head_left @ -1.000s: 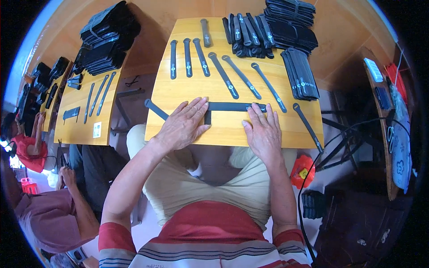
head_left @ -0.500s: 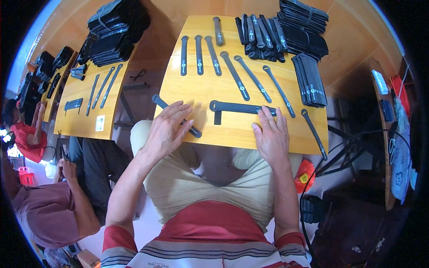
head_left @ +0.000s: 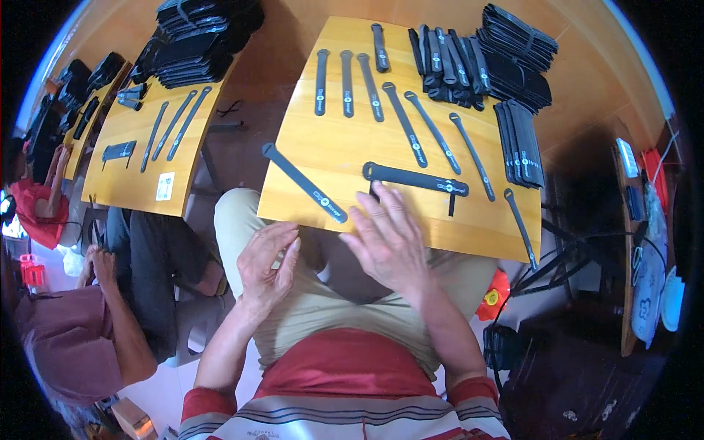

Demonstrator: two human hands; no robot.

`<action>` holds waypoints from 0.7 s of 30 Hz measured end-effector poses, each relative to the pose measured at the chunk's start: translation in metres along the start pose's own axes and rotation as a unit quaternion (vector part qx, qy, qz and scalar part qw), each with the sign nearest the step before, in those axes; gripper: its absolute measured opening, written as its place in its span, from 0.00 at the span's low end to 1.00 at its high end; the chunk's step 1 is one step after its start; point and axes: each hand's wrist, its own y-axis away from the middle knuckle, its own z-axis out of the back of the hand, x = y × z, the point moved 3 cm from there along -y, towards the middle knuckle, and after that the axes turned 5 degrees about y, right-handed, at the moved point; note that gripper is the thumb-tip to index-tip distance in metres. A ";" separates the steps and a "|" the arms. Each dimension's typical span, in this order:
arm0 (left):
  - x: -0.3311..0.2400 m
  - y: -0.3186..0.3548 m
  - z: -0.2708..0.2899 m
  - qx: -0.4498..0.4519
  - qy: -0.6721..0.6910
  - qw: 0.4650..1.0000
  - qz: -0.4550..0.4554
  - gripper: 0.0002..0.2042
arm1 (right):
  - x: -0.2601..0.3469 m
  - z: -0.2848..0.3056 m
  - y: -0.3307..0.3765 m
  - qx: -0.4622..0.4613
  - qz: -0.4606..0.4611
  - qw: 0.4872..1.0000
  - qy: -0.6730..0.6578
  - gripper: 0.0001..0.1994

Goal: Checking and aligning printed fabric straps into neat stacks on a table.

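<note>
**Right hand (head_left: 389,238) spreading its fingers at a crosswise ring-ended strap (head_left: 414,177)**

The crosswise strap is showing a matte, dark, fabric-like face, with a rounded ring at its left end and pale print toward its right. Two narrow black tabs are sticking out below it, the right one (head_left: 452,205) hanging in plain sight. A slanting strap (head_left: 304,182) of the same make is lying at the centre-left, its ring pointing to the upper left and its rounded tip to the lower right. Beneath them the smooth, yellowish wooden tabletop (head_left: 330,147) is showing its grain. Slim single straps (head_left: 347,84) are running across its upper part, while a fan of overlapping straps (head_left: 521,143) and a banded dark stack (head_left: 517,40) are filling the upper right.

Half a second ago the left hand (head_left: 265,265) was covering the slanting strap; now it is hanging below the table's near edge, leaving that strap bare. The right hand, earlier on the crosswise strap's right end, is now reaching toward its left part.

The right hand's fingers are standing apart — the longest overlapping the crosswise strap's lower edge, though whether it is touching I cannot tell. The slanting strap's tip is lying just left of those fingers. The left hand's thumb is curving toward its fingers; whether the tips are meeting I cannot tell.
</note>
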 end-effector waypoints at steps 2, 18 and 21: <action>0.004 0.008 -0.002 0.009 0.008 1.000 0.010 0.08 | 0.012 -0.012 -0.009 0.023 0.023 0.999 0.005 0.19; 0.010 0.064 -0.056 0.026 0.496 0.720 0.485 0.17 | 0.020 -0.030 -0.001 0.079 0.102 0.990 0.054 0.13; 0.004 0.054 -0.057 0.034 0.563 0.667 0.487 0.18 | 0.029 -0.016 0.007 0.057 0.136 0.989 -0.001 0.12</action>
